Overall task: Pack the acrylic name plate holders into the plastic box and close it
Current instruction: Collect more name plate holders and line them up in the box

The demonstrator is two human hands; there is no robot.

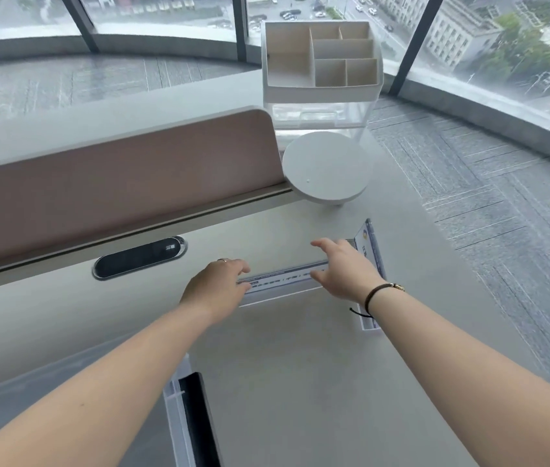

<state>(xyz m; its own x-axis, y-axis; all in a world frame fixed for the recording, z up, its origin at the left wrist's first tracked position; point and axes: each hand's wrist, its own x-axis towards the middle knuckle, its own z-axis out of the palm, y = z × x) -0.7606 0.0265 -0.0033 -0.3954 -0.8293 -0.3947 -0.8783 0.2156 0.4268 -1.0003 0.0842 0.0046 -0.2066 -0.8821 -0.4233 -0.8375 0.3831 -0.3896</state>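
A clear acrylic name plate holder point(283, 281) with a printed insert lies across the white desk between my hands. My left hand point(216, 284) touches its left end with curled fingers. My right hand point(341, 267) hovers over its right end, fingers spread and holding nothing. A second acrylic holder point(372, 244) with a printed card stands at an angle just right of my right hand, partly hidden by my wrist. The translucent plastic box point(174, 409) sits at the lower left under my left forearm, with a black-edged piece along its right rim.
A pink divider panel point(115, 183) runs along the desk's back. A black cable grommet point(138, 257) sits left of my hands. A round white stand point(327, 166) and a white compartment organizer point(320, 59) on a clear drawer stand farther back. The desk edge falls to carpet at right.
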